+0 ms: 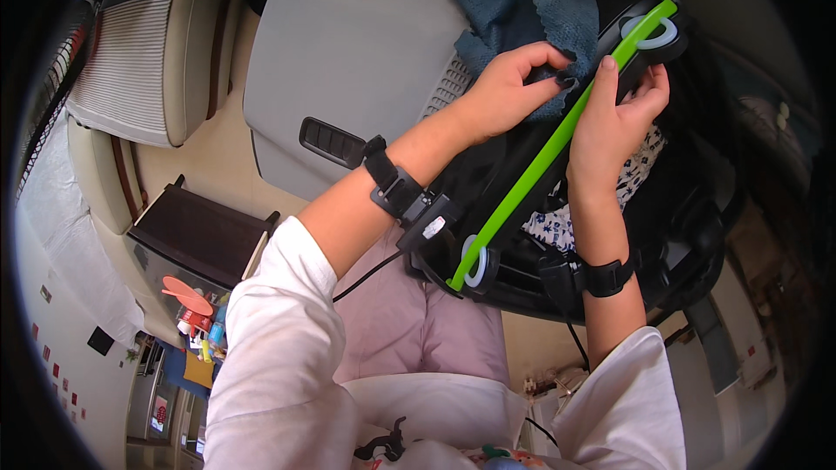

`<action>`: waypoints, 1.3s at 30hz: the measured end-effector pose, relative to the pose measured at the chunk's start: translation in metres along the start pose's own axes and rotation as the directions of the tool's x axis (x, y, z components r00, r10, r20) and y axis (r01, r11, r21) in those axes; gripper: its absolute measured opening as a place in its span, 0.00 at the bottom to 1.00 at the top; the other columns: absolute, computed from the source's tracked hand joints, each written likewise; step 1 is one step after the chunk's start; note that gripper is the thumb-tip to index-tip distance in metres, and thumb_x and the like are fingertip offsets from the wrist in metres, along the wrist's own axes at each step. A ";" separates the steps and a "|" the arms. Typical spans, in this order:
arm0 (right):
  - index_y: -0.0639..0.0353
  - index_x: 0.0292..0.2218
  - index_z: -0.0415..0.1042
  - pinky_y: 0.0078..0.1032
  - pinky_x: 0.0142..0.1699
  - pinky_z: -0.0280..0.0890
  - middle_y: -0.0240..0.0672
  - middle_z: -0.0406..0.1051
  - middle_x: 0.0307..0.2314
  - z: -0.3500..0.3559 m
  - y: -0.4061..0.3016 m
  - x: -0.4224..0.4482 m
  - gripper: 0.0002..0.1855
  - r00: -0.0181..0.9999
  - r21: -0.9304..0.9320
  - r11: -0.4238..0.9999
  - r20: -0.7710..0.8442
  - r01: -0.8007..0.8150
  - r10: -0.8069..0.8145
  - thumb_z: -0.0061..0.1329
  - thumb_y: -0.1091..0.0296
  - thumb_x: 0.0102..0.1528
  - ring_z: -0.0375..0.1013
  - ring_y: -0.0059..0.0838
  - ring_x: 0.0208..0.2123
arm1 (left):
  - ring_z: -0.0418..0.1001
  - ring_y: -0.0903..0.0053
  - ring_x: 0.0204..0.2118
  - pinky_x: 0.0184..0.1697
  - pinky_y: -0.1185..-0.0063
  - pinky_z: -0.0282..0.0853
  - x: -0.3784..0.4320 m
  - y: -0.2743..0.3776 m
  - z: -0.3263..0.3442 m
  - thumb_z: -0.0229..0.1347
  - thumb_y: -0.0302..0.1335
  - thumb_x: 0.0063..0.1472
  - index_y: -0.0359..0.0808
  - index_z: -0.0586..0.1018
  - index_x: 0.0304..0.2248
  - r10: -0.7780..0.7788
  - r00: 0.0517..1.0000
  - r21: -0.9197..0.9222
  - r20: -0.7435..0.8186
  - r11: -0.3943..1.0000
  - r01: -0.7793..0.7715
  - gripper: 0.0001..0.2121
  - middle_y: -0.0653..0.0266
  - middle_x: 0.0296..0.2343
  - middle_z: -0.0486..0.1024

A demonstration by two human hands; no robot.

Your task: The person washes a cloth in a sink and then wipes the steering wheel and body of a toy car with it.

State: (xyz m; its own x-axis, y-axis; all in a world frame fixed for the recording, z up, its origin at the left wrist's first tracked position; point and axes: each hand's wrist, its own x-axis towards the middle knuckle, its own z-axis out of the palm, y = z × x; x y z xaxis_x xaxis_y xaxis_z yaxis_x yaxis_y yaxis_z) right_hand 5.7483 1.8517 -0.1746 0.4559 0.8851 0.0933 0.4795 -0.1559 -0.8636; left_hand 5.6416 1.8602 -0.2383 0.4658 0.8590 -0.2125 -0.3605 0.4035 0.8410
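My left hand pinches the edge of a dark teal textured cloth with its thumb and fingers. The cloth hangs crumpled over the edge of a grey panel and the black plastic body beside it. A bright green bar runs diagonally across that body. My right hand grips the bar's upper half, thumb on its near face and fingers behind. Pale blue loops show near both ends of the bar. White fabric with dark floral print lies partly hidden under my right forearm.
The grey panel bears a black slotted insert and a ridged strip. A dark-topped side table and a cushioned seat stand at left, with small colourful items below. Each wrist wears a strapped device with a cable.
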 end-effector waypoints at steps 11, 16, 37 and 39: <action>0.70 0.52 0.48 0.25 0.49 0.61 0.48 0.59 0.47 0.002 -0.005 -0.002 0.29 0.999 0.013 0.999 -0.021 -0.038 0.038 0.46 0.69 0.55 0.66 0.31 0.43 | 0.64 0.86 0.37 0.43 0.86 0.60 -0.146 -0.014 0.003 0.52 0.13 0.51 0.30 0.70 0.31 -0.108 0.984 0.040 -0.143 0.993 0.115 0.08 0.70 0.31 0.65; 0.71 0.52 0.47 0.26 0.51 0.59 0.49 0.59 0.47 0.002 0.005 0.001 0.30 0.999 0.087 0.996 -0.029 -0.012 0.015 0.47 0.68 0.54 0.65 0.34 0.45 | 0.68 0.86 0.39 0.43 0.85 0.63 -0.209 -0.030 0.003 0.52 0.15 0.54 0.29 0.72 0.34 -0.284 0.919 -0.151 -0.273 0.956 0.250 0.07 0.69 0.35 0.71; 0.62 0.28 0.70 0.15 0.29 0.59 0.21 0.65 0.20 0.004 -0.072 -0.075 0.13 -0.041 0.100 0.908 0.991 -0.406 -0.128 0.54 0.60 0.51 0.61 0.12 0.24 | 0.68 0.73 0.47 0.49 0.76 0.63 -0.286 0.121 -0.024 0.37 0.56 0.59 0.26 0.63 0.50 -0.321 0.834 -0.500 -0.449 0.864 0.064 0.36 0.57 0.44 0.70; 0.62 0.27 0.68 0.16 0.27 0.57 0.22 0.63 0.18 -0.001 -0.072 -0.066 0.12 -0.014 0.145 0.920 0.987 -0.363 -0.161 0.54 0.63 0.51 0.59 0.13 0.23 | 0.69 0.76 0.44 0.48 0.78 0.64 -0.288 0.121 -0.025 0.44 0.49 0.59 0.27 0.65 0.50 -0.196 0.853 -0.234 -0.484 0.968 0.090 0.31 0.60 0.41 0.71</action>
State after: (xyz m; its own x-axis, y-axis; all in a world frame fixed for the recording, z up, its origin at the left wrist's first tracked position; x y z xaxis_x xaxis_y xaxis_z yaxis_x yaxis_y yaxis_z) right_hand 5.6843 1.8040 -0.1182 -0.8233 0.4458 -0.3513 0.1670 -0.4013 -0.9006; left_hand 5.4437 1.6700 -0.0878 0.0765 0.8058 -0.5873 -0.4959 0.5417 0.6787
